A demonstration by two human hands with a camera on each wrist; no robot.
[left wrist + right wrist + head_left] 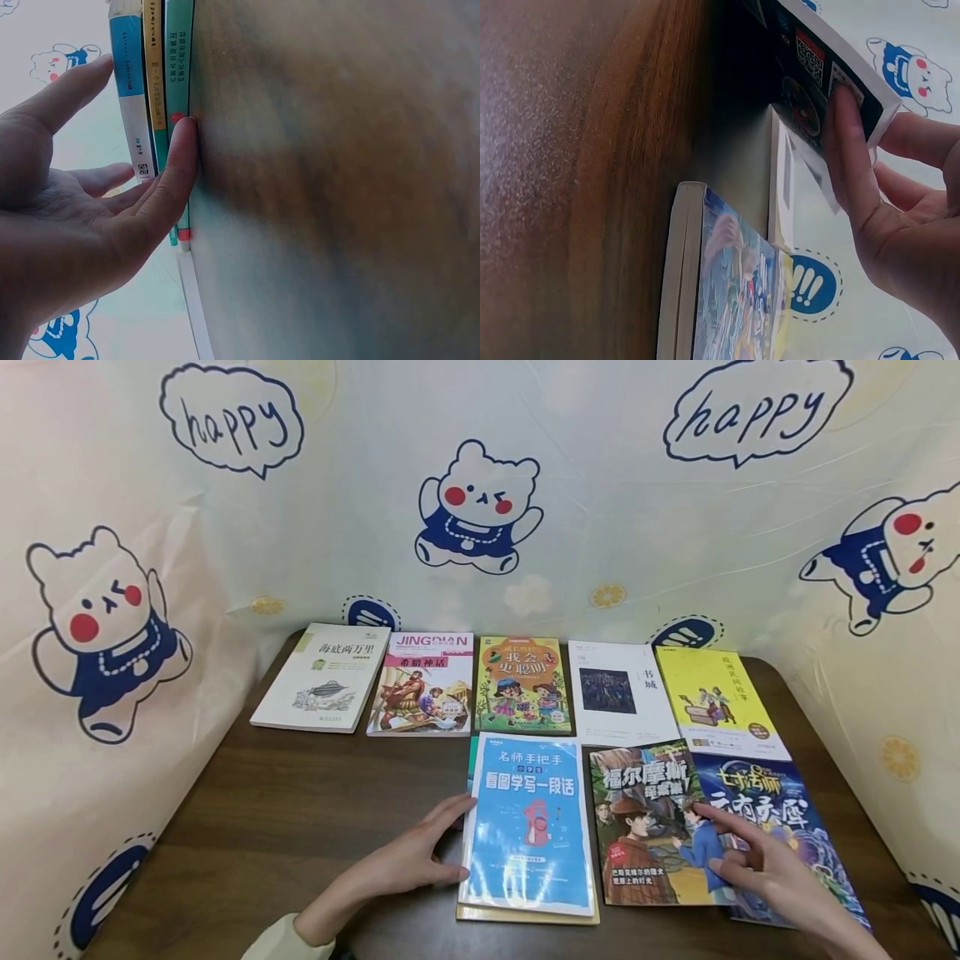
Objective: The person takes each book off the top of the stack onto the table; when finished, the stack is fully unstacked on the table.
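My left hand (408,858) rests at the left side of a stack of books topped by a blue-covered book (525,827). Its loosely spread fingers touch the spines; a yellow spine (154,82) and a green spine (180,60) show beneath the blue one in the left wrist view. With thumb and fingers, my right hand (765,864) pinches the right edge of a detective storybook (637,843). The right wrist view shows this book's dark back cover (802,56) tilted up off the table. Partly behind the right hand lies a blue-purple book (810,827).
Along the back of the brown table (300,827) lie a white-green book (326,677), a Greek myths book (422,685), a yellow-green children's book (525,681), a white book (618,693) and a yellow book (716,693). A printed cloth (480,602) surrounds the table.
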